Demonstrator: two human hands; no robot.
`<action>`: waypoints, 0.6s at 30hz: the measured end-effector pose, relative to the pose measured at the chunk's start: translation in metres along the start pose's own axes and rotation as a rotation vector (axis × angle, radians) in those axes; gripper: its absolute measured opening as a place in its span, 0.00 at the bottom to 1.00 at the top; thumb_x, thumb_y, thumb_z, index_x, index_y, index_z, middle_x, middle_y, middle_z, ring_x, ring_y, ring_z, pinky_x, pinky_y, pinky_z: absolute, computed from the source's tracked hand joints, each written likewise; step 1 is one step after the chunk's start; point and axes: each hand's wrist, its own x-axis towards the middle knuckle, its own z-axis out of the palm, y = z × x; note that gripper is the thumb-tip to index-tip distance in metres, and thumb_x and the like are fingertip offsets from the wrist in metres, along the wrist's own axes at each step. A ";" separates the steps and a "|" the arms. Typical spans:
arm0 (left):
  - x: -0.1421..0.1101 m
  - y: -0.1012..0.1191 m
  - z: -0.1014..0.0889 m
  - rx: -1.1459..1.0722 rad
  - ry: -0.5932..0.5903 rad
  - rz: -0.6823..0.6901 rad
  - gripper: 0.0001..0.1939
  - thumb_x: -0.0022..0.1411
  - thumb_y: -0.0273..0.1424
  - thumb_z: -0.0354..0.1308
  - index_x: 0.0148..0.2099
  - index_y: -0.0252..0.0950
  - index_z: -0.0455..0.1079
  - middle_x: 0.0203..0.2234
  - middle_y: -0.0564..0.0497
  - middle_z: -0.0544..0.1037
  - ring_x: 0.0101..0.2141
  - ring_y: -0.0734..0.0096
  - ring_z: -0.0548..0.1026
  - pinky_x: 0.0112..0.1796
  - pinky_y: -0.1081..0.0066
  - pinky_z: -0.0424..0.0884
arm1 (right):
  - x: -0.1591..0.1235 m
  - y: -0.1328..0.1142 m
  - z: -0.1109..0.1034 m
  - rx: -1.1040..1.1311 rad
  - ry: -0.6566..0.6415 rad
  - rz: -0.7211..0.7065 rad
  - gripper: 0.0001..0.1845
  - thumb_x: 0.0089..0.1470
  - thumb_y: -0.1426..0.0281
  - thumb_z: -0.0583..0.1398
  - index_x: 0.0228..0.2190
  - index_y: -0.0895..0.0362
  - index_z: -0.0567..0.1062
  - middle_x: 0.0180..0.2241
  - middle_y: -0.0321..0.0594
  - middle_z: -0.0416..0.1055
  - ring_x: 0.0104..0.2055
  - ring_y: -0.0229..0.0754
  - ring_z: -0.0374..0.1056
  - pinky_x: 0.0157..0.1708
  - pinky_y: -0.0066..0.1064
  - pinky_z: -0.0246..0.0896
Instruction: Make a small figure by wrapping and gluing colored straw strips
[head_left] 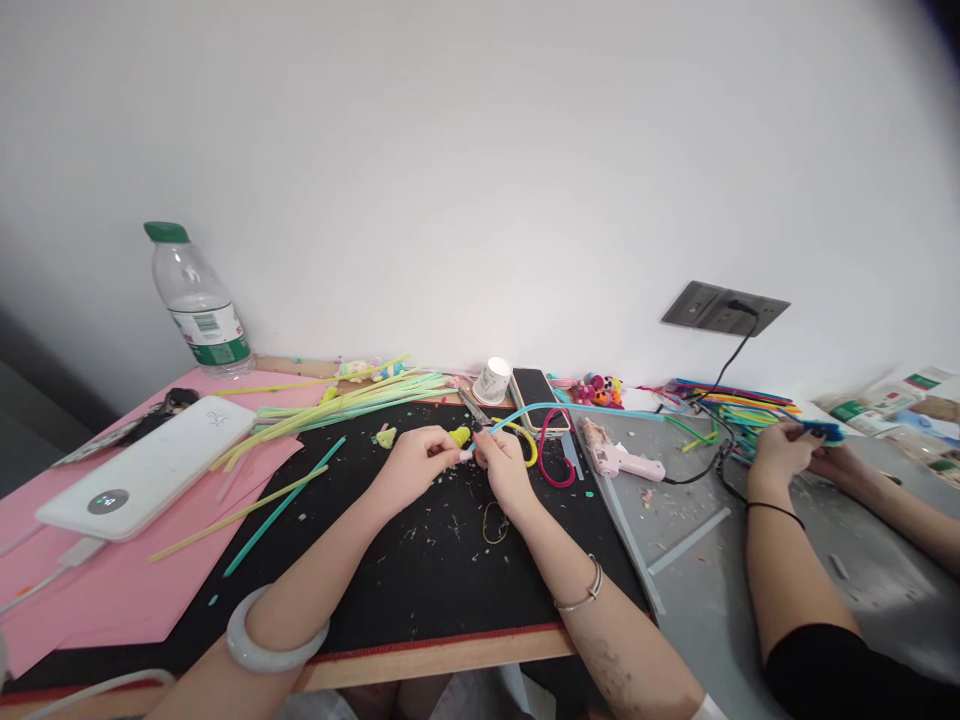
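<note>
My left hand [424,462] and my right hand [504,468] meet over the black mat [420,590], both with fingers pinched. Between them they grip one end of a light blue pipe cleaner [559,406]; its long free part arches away to the right above the table. Just behind my fingers lie scissors [472,407] with a yellow handle, partly covered by my right hand. A small yellow-green fuzzy piece [460,436] is beside my left fingertips. To the right, a magenta pipe cleaner [545,470] lies curved on the mat.
Pale yellow and green pipe cleaners [352,405], a white power bank [150,465] and a bottle [202,310] are left. A paper cup [493,381], a phone [538,395] and a pink glue gun [619,458] stand or lie behind and right. A co-worker's hands [787,455] work at far right.
</note>
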 end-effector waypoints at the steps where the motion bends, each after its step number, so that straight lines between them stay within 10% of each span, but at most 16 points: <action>1: 0.000 -0.001 0.000 0.017 -0.059 0.030 0.12 0.50 0.38 0.59 0.22 0.35 0.69 0.19 0.54 0.67 0.22 0.75 0.63 0.24 0.74 0.58 | 0.000 -0.001 0.000 -0.049 -0.019 -0.004 0.25 0.52 0.57 0.54 0.13 0.56 0.54 0.14 0.29 0.47 0.18 0.31 0.42 0.20 0.28 0.38; 6: -0.001 -0.005 0.001 0.055 -0.181 0.078 0.12 0.49 0.36 0.60 0.20 0.35 0.69 0.20 0.53 0.68 0.22 0.75 0.64 0.23 0.74 0.60 | -0.001 -0.006 0.000 -0.180 -0.109 -0.014 0.24 0.51 0.58 0.54 0.12 0.57 0.55 0.14 0.30 0.48 0.19 0.31 0.43 0.20 0.28 0.39; 18: -0.004 -0.005 0.007 -0.145 0.294 -0.055 0.11 0.49 0.34 0.61 0.37 0.38 0.75 0.32 0.49 0.80 0.35 0.64 0.77 0.44 0.64 0.69 | 0.002 -0.007 0.002 0.121 -0.088 0.048 0.26 0.53 0.53 0.54 0.14 0.58 0.67 0.14 0.33 0.59 0.17 0.32 0.48 0.20 0.27 0.41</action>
